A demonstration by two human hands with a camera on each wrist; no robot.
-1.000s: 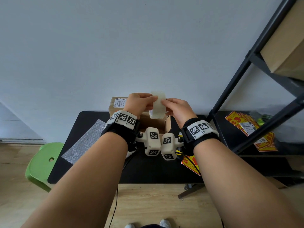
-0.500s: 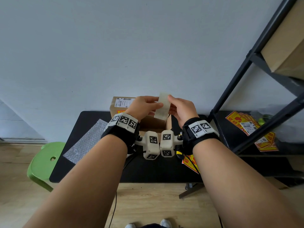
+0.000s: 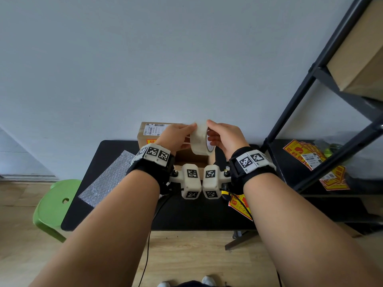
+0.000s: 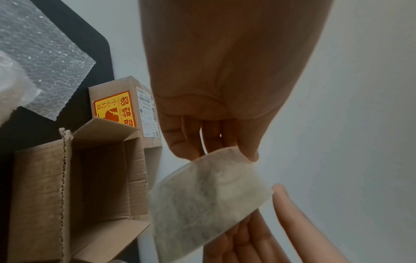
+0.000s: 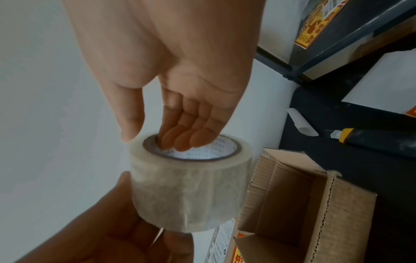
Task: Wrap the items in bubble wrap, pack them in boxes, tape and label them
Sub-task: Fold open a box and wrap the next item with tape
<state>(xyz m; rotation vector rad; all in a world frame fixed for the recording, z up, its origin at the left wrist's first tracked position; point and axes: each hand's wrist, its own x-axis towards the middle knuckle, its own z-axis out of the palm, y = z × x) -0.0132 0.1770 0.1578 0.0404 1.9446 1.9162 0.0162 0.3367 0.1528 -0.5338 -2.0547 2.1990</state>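
Here | both hands held a clear tape roll above an open box | right hand hooked fingers in its core, thumb outside | left hand pinched its rim | risk: loose end likely hard to find; roll could drop into box.

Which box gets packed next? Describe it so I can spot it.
On the black table, against the wall, stand two cardboard boxes. Take the open box with raised flaps, nearer the person; the sealed box behind it carries a yellow sticker.
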